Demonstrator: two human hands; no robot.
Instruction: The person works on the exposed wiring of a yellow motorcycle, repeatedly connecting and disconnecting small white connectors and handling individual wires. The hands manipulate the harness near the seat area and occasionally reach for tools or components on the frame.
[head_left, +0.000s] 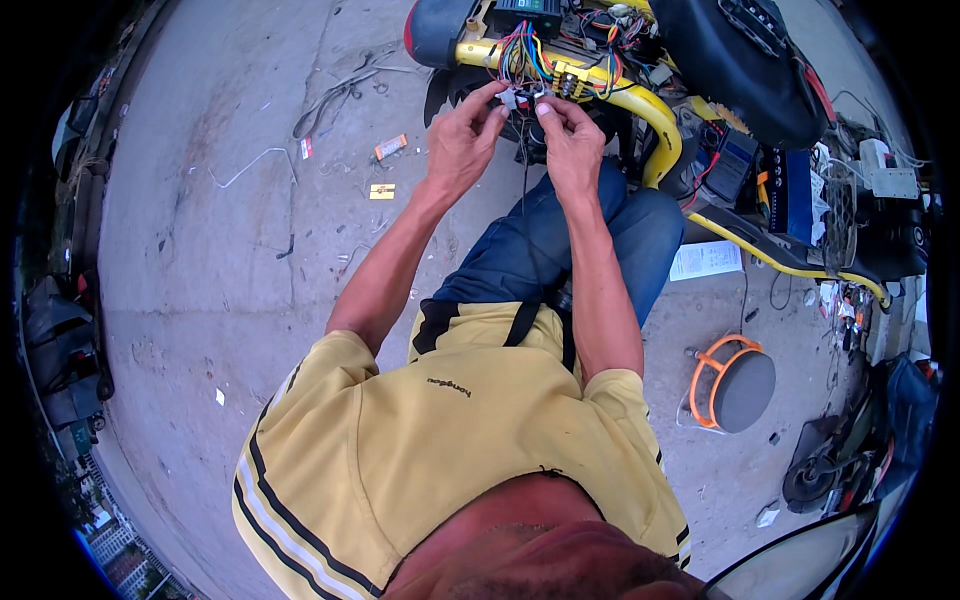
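On the concrete floor [200,250] of an outdoor work spot, we sit low in a yellow shirt [450,440] and blue jeans [560,245], knees drawn up before us. From there our bare forearms rise toward the upper middle of the view. Our left hand [462,140] and right hand [572,140] meet just beside each other, fingers [497,100] pinched closed on a small pale connector [520,97] at the end of a bundle of coloured wires [525,62]. The left fingertips press it from the left, the right fingertips from the right; how the connector's halves sit we cannot tell, as it is small and partly hidden. The connector hangs just below the yellow frame tube [640,105] of an opened-up scooter, where the red, blue, yellow and green leads spill out. A thin dark cable drops from our hands toward the jeans.

To our right, on the floor, stands a round grey stool with an orange rim [735,385]. A white paper sheet [705,260] lies near our right knee. To our left, small orange and yellow scraps [390,147] and loose wire pieces [335,95] lie scattered well apart from the hands. Beyond the frame tube, the black seat [750,60] tilts up at the top right.
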